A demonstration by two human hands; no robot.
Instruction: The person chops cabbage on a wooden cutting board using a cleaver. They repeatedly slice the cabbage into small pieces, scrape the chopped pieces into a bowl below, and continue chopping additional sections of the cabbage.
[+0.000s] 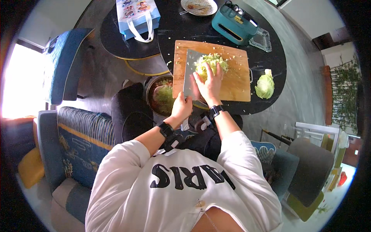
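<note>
My left hand (182,108) is closed around the handle end of a broad-bladed cleaver (189,69), whose blade lies flat on the wooden cutting board (236,84). My right hand (209,84) rests with spread fingers on a heap of chopped cabbage (211,62), partly over the blade. Whether its fingers grip any cabbage is hard to tell, but they press on the heap. Small cabbage bits are scattered over the board. Below the board's left edge stands a round metal pot (163,95) with pale green chopped matter and something reddish-brown inside.
On the black table (269,58), a piece of cabbage (265,85) lies right of the board. Farther back stand a teal box (234,24), a clear ridged tray (262,40), a plate with food remnants (207,8) and a blue-white bag (142,23). A patterned sofa (87,139) is at left.
</note>
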